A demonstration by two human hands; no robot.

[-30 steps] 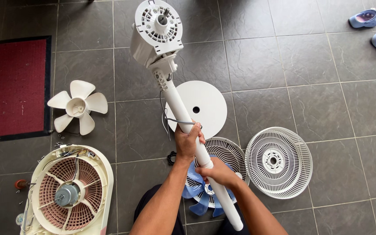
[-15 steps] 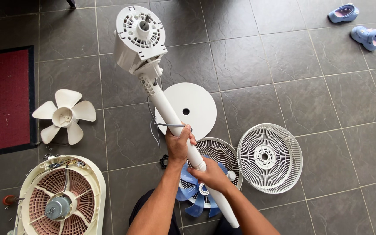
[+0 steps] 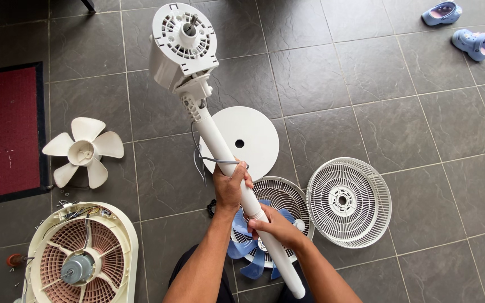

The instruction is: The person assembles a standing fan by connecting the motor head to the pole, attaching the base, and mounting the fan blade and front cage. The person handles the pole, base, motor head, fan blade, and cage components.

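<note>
Both hands' grip wrapped tight on white fan pole (image 3: 220, 148), left hand (image 3: 230, 185) above right hand (image 3: 276, 225), bare tiled floor (image 3: 377, 106) open beyond.

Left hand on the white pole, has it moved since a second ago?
No. The left hand grips the white pole at the same spot, just below the round base plate's hole.

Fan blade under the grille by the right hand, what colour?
Translucent blue. The fan blade shows in the head view, partly under the white grille beneath the right hand.

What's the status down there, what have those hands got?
Left hand, right hand: both gripping white fan pole. Motor head raised. Grilles on floor below.
</note>
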